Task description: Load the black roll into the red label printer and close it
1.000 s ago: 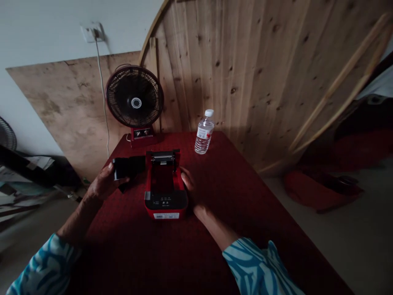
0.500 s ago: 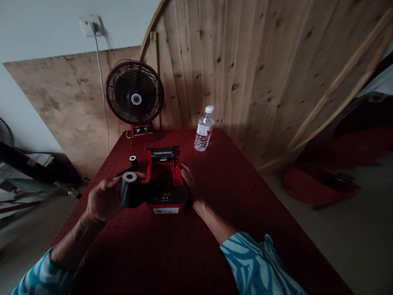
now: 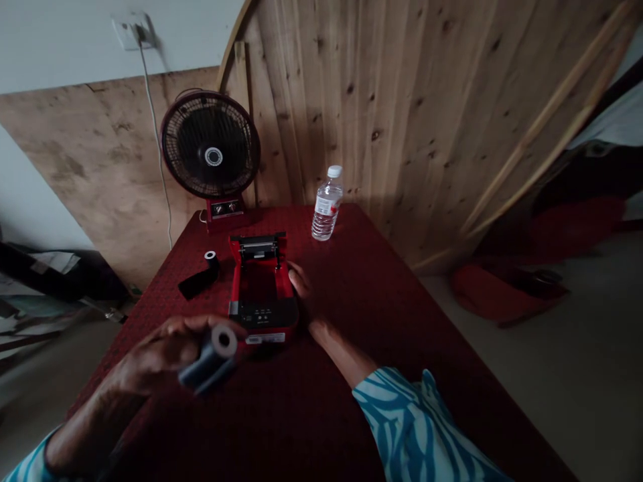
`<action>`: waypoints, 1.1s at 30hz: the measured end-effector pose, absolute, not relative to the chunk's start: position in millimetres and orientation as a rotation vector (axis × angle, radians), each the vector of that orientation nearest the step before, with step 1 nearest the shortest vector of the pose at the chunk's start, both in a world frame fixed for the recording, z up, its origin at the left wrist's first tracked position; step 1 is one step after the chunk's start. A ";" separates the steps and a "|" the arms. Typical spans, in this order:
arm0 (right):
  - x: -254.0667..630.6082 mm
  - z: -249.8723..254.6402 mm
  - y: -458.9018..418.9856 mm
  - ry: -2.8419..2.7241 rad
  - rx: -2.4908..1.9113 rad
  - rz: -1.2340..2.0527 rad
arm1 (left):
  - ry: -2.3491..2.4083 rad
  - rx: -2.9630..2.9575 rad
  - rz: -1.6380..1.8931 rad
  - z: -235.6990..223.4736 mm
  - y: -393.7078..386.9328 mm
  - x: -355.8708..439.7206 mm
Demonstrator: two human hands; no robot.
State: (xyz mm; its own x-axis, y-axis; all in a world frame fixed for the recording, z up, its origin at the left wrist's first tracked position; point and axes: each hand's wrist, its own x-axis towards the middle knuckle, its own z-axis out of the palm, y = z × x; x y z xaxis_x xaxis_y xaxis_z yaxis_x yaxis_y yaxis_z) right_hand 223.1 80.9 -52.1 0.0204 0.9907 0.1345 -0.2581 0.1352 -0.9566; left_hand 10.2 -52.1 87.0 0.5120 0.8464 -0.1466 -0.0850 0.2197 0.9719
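My left hand (image 3: 171,355) is closed round a dark roll (image 3: 208,361) with a pale, hollow-cored end. It holds the roll tilted, in the air just in front of a small red and black printer (image 3: 264,314); the roll is slightly blurred. The printer stands on the table with its lid (image 3: 258,248) raised at the back and its red inner bay uncovered. Against the printer's right side is my right hand (image 3: 304,291), gripping the edge with its fingers. A smaller dark roll (image 3: 211,264) stands left of the printer, a strip of its black ribbon lying unwound.
A dark red cloth covers the table (image 3: 321,415). At its back stand a round fan (image 3: 211,154) and a clear water bottle (image 3: 326,207). The fan is close to a wooden wall (image 3: 382,100). A white cord (image 3: 155,147) hangs from a wall socket (image 3: 131,32).
My left hand has brought the dark roll down towards me and tipped it over, away from the printer's left side. My right hand stays at the printer. The view has shifted slightly.
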 end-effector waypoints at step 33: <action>223.8 -54.9 82.3 -1.074 -0.817 1.251 | 1.446 2.432 0.179 28.7 102.3 53.4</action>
State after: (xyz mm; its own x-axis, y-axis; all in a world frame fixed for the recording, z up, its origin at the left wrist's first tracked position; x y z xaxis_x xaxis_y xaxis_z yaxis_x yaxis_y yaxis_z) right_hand 223.8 82.3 -54.9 -0.0164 0.9835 0.1802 -0.3274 0.1650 -0.9304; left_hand 53.4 102.3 28.7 0.4842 0.8736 -0.0479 0.8354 -0.4454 0.3220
